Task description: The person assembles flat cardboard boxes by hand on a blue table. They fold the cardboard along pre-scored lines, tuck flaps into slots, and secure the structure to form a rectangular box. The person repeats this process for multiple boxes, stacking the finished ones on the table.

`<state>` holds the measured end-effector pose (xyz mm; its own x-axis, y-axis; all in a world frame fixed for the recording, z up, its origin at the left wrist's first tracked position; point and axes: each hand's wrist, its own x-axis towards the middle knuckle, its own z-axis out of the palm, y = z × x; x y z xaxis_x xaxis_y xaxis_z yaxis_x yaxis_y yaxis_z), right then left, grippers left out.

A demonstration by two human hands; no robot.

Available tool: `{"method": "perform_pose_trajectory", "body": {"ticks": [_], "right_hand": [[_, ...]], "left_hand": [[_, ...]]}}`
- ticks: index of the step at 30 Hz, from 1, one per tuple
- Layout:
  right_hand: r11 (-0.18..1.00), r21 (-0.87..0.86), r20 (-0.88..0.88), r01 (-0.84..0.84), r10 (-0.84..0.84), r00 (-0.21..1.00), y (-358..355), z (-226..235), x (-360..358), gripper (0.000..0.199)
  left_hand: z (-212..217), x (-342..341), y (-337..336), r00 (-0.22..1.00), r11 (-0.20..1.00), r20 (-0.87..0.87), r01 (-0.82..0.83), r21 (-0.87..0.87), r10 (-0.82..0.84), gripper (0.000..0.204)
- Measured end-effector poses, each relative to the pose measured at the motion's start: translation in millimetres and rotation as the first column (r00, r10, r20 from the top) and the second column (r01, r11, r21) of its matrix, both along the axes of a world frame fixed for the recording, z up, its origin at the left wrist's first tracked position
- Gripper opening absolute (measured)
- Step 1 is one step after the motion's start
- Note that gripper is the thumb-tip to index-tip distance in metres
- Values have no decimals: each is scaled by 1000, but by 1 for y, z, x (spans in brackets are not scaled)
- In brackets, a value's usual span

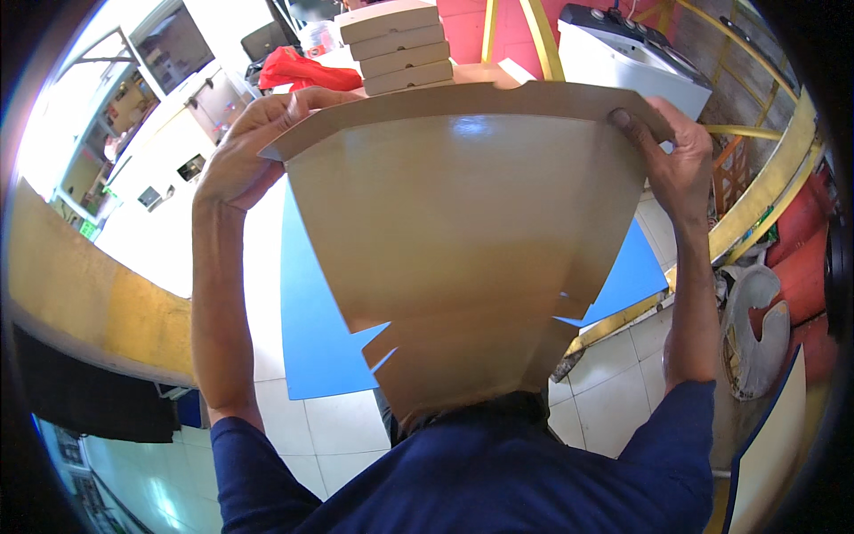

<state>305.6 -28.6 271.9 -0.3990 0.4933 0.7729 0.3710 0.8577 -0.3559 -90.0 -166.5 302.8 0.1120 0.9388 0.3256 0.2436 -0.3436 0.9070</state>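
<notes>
A large brown cardboard box blank (471, 214) is held up in front of my chest, its far edge folded into a narrow flap. My left hand (253, 147) grips the blank's far left corner. At the far right corner my right hand (672, 156) has its thumb pressed on the flap, with the fingers behind the board. Slits and small tabs show along the near part of the blank, which reaches down to my body. Beneath it lies a blue sheet (311, 329), visible on both sides.
A stack of several folded flat boxes (400, 58) stands beyond the blank, beside a red plastic bag (307, 69). At the far right is a white washing machine (623, 62). A yellow metal frame (765, 209) and red containers (801, 249) line the right side.
</notes>
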Motion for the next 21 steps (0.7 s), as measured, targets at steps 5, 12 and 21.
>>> {"method": "perform_pose_trajectory", "body": {"ticks": [5, 12, 21], "right_hand": [[996, -84, -151, 19, -32, 988, 9, -1, -14, 31], [999, 5, -88, 51, -50, 995, 1, -2, -22, 31], [997, 33, -57, -75, 77, 995, -27, 11, -16, 33]], "left_hand": [[3, -5, -11, 977, 999, -210, 40, 15, -36, 62], [13, 36, -8, 967, 983, -254, 39, 177, 7, 42], [2, 46, 13, 913, 937, -260, -255, 238, 315, 27]]}}
